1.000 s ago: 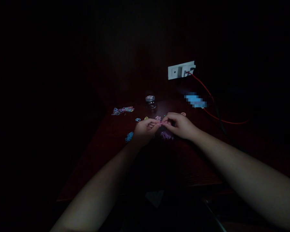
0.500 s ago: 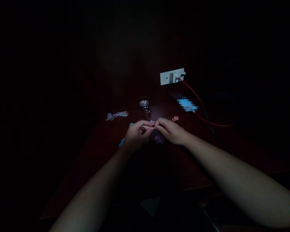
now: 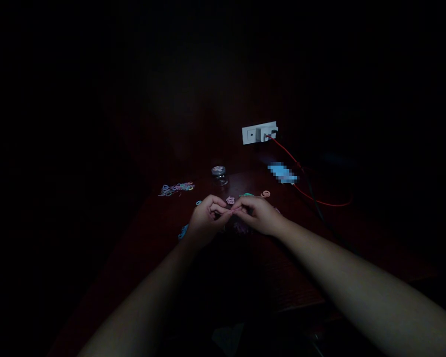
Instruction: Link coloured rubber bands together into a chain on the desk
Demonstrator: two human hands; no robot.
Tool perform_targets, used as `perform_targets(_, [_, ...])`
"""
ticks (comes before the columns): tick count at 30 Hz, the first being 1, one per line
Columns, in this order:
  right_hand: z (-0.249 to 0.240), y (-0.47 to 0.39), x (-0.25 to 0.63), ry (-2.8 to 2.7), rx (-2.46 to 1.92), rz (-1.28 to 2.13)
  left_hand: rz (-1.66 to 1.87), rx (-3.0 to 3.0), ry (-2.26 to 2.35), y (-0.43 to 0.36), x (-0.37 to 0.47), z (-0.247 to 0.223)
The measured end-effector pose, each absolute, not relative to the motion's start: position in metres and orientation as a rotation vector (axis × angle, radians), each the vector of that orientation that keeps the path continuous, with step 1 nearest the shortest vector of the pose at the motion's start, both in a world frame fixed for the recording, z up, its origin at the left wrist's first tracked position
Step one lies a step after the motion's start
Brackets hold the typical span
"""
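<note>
My left hand and my right hand meet over the dark red table, with thumbs and forefingers pinched together tip to tip. Whatever sits between the fingertips is too small and dim to make out. Just beyond them lies a small cluster of pink hair ties. Green hair ties show behind my right hand, and orange ones lie farther right. Blue hair ties are beside my left wrist. A purple bunch is in shadow below the fingers.
A clear lidded jar stands behind the hands. At the back left is a mixed pile of coloured hair ties. A blurred-out lit phone-like object lies at right, its red cable running to a wall socket.
The view has tipped upward, so everything sits lower in the picture. Both hands have drawn slightly nearer to me, leaving the pink hair ties in plain sight beyond the fingertips.
</note>
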State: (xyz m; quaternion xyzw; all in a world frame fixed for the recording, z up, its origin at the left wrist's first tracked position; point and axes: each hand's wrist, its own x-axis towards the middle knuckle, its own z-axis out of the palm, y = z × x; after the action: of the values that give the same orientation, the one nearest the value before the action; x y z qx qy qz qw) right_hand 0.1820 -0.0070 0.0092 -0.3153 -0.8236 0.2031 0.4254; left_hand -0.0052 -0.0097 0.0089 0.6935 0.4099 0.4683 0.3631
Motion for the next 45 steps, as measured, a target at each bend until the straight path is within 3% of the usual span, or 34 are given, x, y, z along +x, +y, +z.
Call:
perform_targets(9, [0.016,-0.006,0.188,-2.084,-0.696,0.330,1.229,1.746,1.022,-0.007,-0.008,0.011])
perform_targets(16, [0.013,0.000,0.195,-1.922,-0.802,0.499,1.393,1.760,1.080,-0.003,-0.017,0.012])
perform_targets(28, [0.005,-0.003,0.185,-1.987,-0.810,0.613,1.249,1.854,1.012,-0.007,-0.009,0.006])
perform_targets(45, [0.010,-0.004,0.188,-2.077,-0.770,0.416,1.245,1.937,0.998,-0.011,-0.006,0.007])
